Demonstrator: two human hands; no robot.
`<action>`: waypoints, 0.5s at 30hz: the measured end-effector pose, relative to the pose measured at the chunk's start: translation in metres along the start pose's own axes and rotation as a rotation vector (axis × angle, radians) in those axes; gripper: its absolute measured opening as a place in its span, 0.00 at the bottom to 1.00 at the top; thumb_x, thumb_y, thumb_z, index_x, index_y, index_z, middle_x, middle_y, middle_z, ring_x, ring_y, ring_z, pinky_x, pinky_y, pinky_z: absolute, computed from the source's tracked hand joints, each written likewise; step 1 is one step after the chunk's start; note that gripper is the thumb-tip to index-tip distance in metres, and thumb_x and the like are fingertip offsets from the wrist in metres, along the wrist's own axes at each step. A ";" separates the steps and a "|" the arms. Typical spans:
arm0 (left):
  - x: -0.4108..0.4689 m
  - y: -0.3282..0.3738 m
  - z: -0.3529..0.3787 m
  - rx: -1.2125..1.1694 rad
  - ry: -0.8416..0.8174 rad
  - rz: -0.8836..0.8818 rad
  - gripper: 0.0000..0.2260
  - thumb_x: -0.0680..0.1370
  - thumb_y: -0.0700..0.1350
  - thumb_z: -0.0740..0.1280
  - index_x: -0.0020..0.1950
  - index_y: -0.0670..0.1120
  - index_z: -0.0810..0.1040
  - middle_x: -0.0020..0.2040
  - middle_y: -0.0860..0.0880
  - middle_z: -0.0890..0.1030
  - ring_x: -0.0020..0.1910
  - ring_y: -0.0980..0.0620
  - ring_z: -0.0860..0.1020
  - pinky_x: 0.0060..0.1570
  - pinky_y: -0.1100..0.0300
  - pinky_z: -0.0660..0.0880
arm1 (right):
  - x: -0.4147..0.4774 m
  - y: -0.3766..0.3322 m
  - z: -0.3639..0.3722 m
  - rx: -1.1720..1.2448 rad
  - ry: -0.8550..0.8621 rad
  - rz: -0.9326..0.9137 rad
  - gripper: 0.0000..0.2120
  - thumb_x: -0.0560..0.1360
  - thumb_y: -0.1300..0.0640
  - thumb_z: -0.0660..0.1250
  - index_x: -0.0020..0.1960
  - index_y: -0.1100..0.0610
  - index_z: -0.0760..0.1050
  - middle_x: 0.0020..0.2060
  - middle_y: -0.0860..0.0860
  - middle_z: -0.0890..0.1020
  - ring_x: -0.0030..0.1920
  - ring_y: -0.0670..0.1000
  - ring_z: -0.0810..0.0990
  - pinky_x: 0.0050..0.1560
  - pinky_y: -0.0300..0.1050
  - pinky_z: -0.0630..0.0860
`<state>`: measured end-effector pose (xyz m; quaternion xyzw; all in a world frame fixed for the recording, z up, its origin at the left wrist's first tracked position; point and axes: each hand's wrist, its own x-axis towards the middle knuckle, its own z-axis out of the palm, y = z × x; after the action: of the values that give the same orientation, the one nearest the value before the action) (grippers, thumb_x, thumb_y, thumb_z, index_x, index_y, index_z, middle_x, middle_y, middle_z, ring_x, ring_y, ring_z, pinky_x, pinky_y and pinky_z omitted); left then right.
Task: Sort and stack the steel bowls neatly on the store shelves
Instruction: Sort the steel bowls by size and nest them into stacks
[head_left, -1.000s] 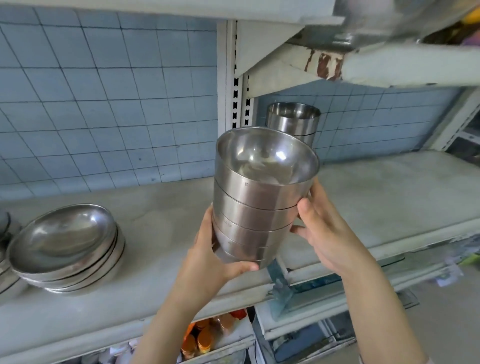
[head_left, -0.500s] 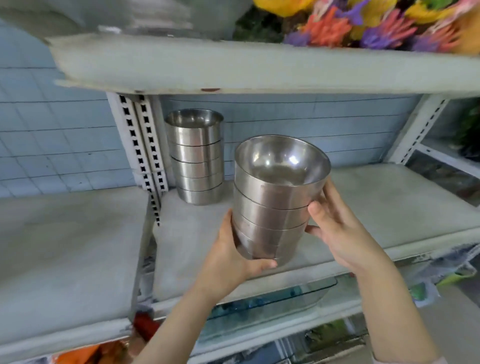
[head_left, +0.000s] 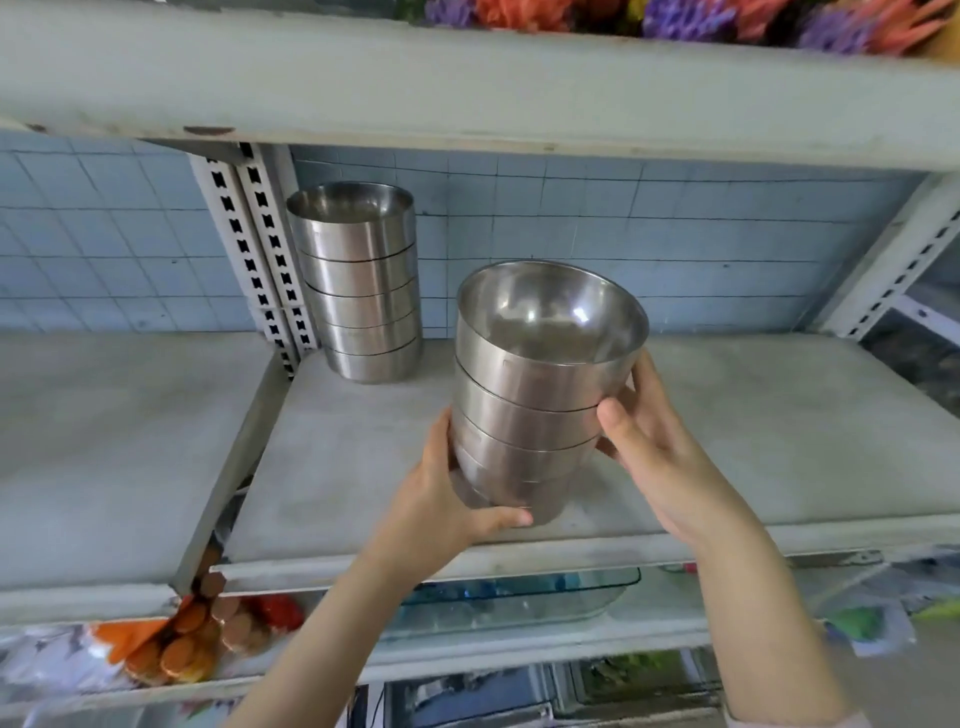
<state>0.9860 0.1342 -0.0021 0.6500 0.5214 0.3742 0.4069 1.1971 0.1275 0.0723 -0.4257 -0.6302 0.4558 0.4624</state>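
A stack of several nested steel bowls (head_left: 535, 395) hangs tilted just above the right-hand shelf board (head_left: 753, 447). My left hand (head_left: 447, 499) grips its lower left side, thumb curled under the bottom bowl. My right hand (head_left: 644, 431) holds the right side, thumb on the front and fingers behind. A second stack of several steel bowls (head_left: 363, 291) stands upright at the back left corner of the same shelf, next to the slotted upright (head_left: 260, 249).
The upper shelf (head_left: 467, 83) overhangs close above, with artificial flowers (head_left: 701, 18) on it. A left-hand shelf board (head_left: 104, 441) lies beside this one. A clear glass dish (head_left: 519, 597) and orange packets (head_left: 197, 639) sit on the shelf below. Blue tiled wall behind.
The view and the held stack have shifted rightward from the left shelf bay, past the flat bowls, to the right bay; the stack now sits lower, near the shelf board.
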 end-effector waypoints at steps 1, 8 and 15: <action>-0.001 0.000 0.001 0.008 0.012 0.002 0.52 0.57 0.58 0.82 0.74 0.58 0.56 0.64 0.63 0.73 0.62 0.66 0.71 0.54 0.74 0.68 | 0.001 -0.001 -0.001 -0.021 0.004 -0.013 0.42 0.69 0.32 0.70 0.77 0.45 0.59 0.70 0.46 0.75 0.73 0.49 0.70 0.73 0.60 0.66; -0.003 -0.002 0.004 0.040 0.058 0.020 0.51 0.59 0.60 0.81 0.75 0.57 0.55 0.64 0.63 0.72 0.62 0.65 0.70 0.60 0.67 0.68 | 0.014 -0.010 0.002 -0.071 0.126 -0.079 0.46 0.62 0.38 0.79 0.75 0.43 0.63 0.70 0.40 0.73 0.70 0.45 0.72 0.67 0.59 0.73; 0.015 -0.009 0.005 0.083 0.033 -0.001 0.55 0.58 0.68 0.77 0.76 0.60 0.48 0.71 0.59 0.68 0.70 0.56 0.67 0.68 0.51 0.68 | 0.033 -0.001 -0.001 -0.061 0.103 -0.098 0.42 0.64 0.44 0.78 0.74 0.46 0.66 0.68 0.42 0.75 0.69 0.47 0.74 0.68 0.56 0.73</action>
<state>0.9894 0.1493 -0.0114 0.6597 0.5434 0.3629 0.3712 1.1907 0.1588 0.0800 -0.4309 -0.6394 0.3907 0.5029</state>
